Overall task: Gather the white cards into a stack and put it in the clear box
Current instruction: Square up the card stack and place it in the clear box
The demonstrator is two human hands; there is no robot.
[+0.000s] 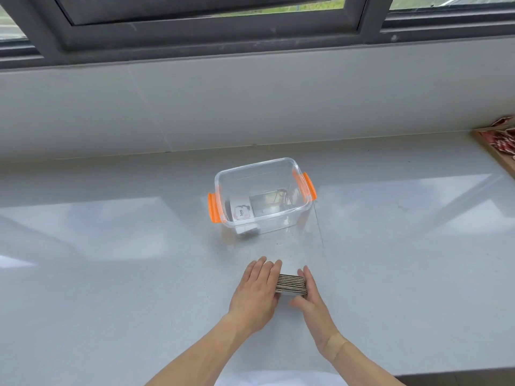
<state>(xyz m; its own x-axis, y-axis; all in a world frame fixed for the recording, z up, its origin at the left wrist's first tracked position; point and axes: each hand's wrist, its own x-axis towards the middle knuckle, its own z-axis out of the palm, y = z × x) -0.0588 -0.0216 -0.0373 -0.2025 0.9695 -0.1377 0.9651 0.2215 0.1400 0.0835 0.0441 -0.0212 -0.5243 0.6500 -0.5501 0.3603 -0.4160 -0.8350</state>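
A stack of white cards (pixel 291 285) stands on edge on the grey counter, its striped edges facing up. My left hand (pixel 257 292) presses flat against the stack's left side and my right hand (pixel 312 295) against its right side, squeezing it between them. Beyond the hands stands the clear box (pixel 289 218) with orange side latches, its lid off. Inside it, at the left, lies a white card (pixel 242 211) printed with the word "love".
The grey counter (pixel 111 260) runs left and right under a dark-framed window (pixel 195 37). A wooden tray (pixel 498 151) with red packets sits at the far right edge. The counter's front edge is just below my forearms.
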